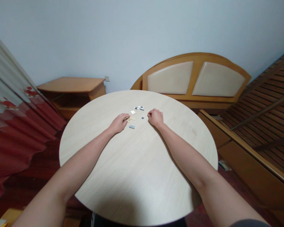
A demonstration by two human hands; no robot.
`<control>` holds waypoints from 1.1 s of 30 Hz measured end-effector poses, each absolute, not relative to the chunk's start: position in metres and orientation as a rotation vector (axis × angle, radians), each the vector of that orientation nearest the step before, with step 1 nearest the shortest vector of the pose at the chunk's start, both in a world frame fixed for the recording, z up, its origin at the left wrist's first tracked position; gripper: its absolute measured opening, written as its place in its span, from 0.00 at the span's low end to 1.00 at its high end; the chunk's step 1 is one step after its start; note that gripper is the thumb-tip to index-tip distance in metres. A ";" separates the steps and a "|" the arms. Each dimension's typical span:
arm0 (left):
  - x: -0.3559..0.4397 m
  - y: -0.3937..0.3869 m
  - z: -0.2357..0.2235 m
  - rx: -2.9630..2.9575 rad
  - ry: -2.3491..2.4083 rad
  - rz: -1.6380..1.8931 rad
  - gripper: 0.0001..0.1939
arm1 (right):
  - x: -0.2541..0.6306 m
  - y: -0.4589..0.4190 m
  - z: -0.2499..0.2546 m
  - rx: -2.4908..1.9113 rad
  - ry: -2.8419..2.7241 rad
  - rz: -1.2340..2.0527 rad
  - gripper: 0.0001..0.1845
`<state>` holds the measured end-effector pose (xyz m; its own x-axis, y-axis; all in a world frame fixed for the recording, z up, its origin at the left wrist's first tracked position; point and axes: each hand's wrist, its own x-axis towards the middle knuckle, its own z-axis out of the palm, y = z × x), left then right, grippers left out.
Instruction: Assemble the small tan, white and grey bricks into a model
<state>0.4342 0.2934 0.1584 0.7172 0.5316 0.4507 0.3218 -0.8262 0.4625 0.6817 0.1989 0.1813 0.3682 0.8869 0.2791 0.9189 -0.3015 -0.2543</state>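
Both my hands rest near the far middle of a round pale wood-grain table point(137, 164). My left hand point(119, 123) has its fingertips at a small yellow piece point(129, 119), and I cannot tell if they grip it. My right hand point(155, 117) lies curled, with nothing showing in it, beside a small dark piece point(142, 118). Between and beyond the hands lie a grey-blue flat brick point(132, 126), a white piece point(133, 112) and a small grey-and-white piece point(141, 108). The pieces are too small to identify exactly.
A wooden bed headboard with cream padded panels point(194, 78) stands behind the table. A wooden bedside cabinet point(71, 91) stands at the back left, a red-patterned curtain point(16, 126) hangs at the left, and a slatted bed frame point(257, 107) lies at the right.
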 end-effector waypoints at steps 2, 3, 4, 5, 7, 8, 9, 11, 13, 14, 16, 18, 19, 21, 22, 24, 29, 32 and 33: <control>0.434 0.293 0.159 2.582 0.679 0.833 0.19 | 0.682 0.199 0.181 -2.248 -1.570 -0.123 0.13; 0.434 0.292 0.160 2.587 0.686 0.835 0.19 | 0.682 0.199 0.181 -2.228 -1.570 -0.127 0.13; 0.434 0.292 0.160 2.593 0.690 0.839 0.19 | 0.682 0.199 0.181 -2.197 -1.575 -0.131 0.14; 0.434 0.291 0.161 2.599 0.691 0.846 0.19 | 0.682 0.199 0.181 -2.155 -1.591 -0.131 0.14; 0.434 0.290 0.163 2.609 0.691 0.877 0.20 | 0.679 0.200 0.182 -2.041 -1.644 -0.124 0.14; 0.434 0.288 0.165 2.614 0.693 0.898 0.21 | 0.677 0.200 0.183 -1.976 -1.678 -0.118 0.15; 0.434 0.286 0.167 2.619 0.695 0.919 0.20 | 0.674 0.200 0.183 -1.913 -1.715 -0.112 0.15; 0.435 0.282 0.172 2.633 0.696 0.946 0.17 | 0.666 0.199 0.184 -1.799 -1.791 -0.099 0.14; 0.435 0.277 0.176 2.653 0.690 0.945 0.14 | 0.657 0.198 0.183 -1.701 -1.872 -0.078 0.13; 0.436 0.275 0.178 2.662 0.686 0.938 0.14 | 0.652 0.197 0.183 -1.653 -1.915 -0.060 0.13; 0.436 0.272 0.179 2.676 0.674 0.915 0.13 | 0.643 0.196 0.181 -1.554 -1.987 -0.012 0.13; 0.437 0.270 0.180 2.682 0.670 0.886 0.13 | 0.637 0.194 0.180 -1.481 -2.024 0.039 0.13; 0.437 0.270 0.179 2.683 0.673 0.875 0.14 | 0.635 0.193 0.179 -1.465 -2.027 0.061 0.14; 0.438 0.269 0.179 2.679 0.695 0.866 0.14 | 0.633 0.192 0.179 -1.466 -2.018 0.090 0.17; 0.438 0.269 0.180 2.676 0.710 0.869 0.14 | 0.632 0.192 0.179 -1.471 -2.008 0.098 0.19; 0.438 0.269 0.181 2.674 0.733 0.878 0.13 | 0.632 0.191 0.179 -1.466 -1.982 0.108 0.19; 0.438 0.267 0.183 2.674 0.761 0.887 0.12 | 0.631 0.190 0.178 -1.410 -1.932 0.134 0.13; 0.439 0.266 0.183 2.684 0.766 0.889 0.12 | 0.631 0.190 0.177 -1.428 -1.923 0.131 0.12; 0.439 0.267 0.183 2.690 0.769 0.892 0.13 | 0.631 0.191 0.176 -1.439 -1.926 0.126 0.12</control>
<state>0.4385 0.2666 0.1830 0.6817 0.5365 0.4974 0.4125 -0.8434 0.3442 0.6311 0.1909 0.1763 -0.1202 0.8682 0.4814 0.7978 0.3731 -0.4736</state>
